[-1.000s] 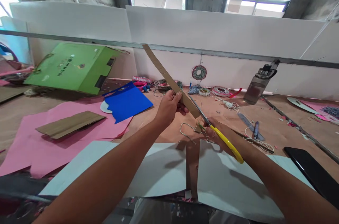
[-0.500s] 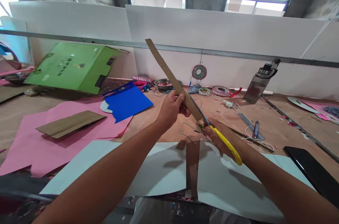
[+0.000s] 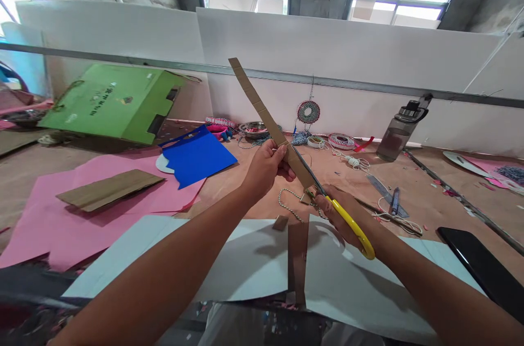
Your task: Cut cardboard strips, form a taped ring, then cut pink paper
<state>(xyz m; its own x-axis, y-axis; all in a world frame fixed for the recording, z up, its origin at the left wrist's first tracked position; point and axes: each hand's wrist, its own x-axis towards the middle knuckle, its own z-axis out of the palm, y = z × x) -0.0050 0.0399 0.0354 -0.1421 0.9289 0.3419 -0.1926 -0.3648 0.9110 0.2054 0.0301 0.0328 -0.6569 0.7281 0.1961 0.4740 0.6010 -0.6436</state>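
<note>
My left hand (image 3: pixel 268 167) pinches a long, narrow cardboard strip (image 3: pixel 262 108) near its middle, thumb on top. The strip slants from upper left down toward my right hand. Wrapped in my right hand (image 3: pixel 339 214) are scissors with yellow handles (image 3: pixel 352 226). Their metal blades lie along the right edge of the strip's lower end; whether they are parted I cannot make out. Below my hands are white sheets (image 3: pixel 245 269) with a small cardboard scrap (image 3: pixel 280 222) on one. A twisted cord (image 3: pixel 286 197) lies beyond, partly hidden by my right hand.
Pink paper (image 3: pixel 102 226), a folded cardboard piece (image 3: pixel 110 190) and a blue sheet (image 3: pixel 200 157) lie left, before a green box (image 3: pixel 110 103). At right are a phone (image 3: pixel 483 267), a bottle (image 3: pixel 401 136), a ruler (image 3: pixel 387 193) and a marker (image 3: pixel 395 201). Yarn and string line the back.
Almost nothing differs. The view has shifted slightly; my hands, the strip and the scissors keep nearly the same position.
</note>
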